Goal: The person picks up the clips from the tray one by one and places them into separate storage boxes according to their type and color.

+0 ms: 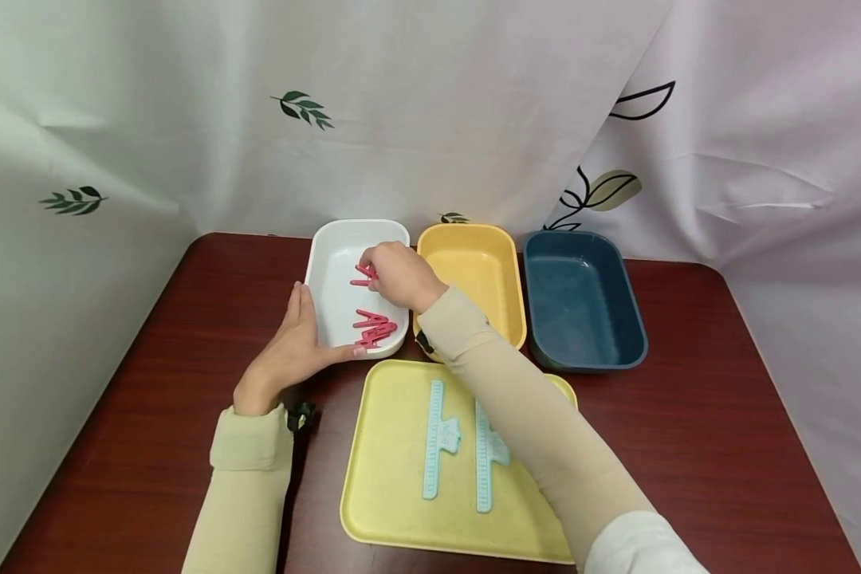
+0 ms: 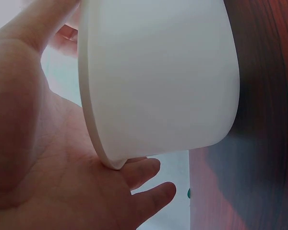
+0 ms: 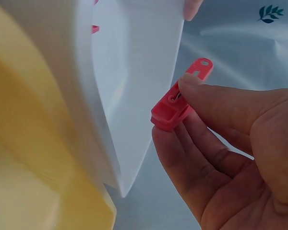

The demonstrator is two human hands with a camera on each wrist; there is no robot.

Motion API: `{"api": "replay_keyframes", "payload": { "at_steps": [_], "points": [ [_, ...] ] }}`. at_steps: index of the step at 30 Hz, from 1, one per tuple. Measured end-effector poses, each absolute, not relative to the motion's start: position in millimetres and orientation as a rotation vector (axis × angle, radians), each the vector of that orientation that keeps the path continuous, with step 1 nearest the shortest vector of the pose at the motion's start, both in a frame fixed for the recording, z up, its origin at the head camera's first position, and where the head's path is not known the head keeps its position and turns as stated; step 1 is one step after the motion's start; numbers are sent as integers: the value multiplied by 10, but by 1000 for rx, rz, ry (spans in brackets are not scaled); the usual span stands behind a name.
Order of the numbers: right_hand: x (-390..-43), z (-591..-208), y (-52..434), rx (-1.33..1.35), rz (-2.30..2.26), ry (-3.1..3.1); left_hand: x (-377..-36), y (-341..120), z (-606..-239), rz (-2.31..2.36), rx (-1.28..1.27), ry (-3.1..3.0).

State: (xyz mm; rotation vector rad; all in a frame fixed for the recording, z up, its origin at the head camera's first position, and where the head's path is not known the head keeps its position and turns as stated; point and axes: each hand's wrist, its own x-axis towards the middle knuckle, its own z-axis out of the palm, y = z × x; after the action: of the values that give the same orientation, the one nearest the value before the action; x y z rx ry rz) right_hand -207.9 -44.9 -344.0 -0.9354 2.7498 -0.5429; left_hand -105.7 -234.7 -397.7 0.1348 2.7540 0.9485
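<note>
The right hand [image 1: 399, 275] pinches a pink clip [image 3: 178, 102] over the white tub [image 1: 330, 247] at centre frame — a sorting step, by my judgement; next it needs lowering and letting go; the left hand [image 1: 294, 343], fingers straight, braces the tub's wall; only the right wrist view shows the thumb-and-finger pinch — 2 blue clips [image 1: 438, 438] lie on the yellow tray [image 1: 380, 478] below.

Red clothespin [image 3: 175, 103] pinched above white bin [image 1: 330, 271] holding more pins [image 1: 375, 328].

white tub [image 1: 344, 239]: smooth matt plastic | clothespin [image 3: 175, 105]: glossy pink plastic | table [image 1: 689, 399]: polished wood
</note>
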Motion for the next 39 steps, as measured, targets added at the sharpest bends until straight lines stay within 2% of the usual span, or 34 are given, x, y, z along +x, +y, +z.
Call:
{"api": "replay_keyframes", "payload": {
  "at_steps": [39],
  "points": [
    [-2298,-3585,-792,-933,-188,2646,-1049,-2348,-3971,959,133,2757]
  ]
}}
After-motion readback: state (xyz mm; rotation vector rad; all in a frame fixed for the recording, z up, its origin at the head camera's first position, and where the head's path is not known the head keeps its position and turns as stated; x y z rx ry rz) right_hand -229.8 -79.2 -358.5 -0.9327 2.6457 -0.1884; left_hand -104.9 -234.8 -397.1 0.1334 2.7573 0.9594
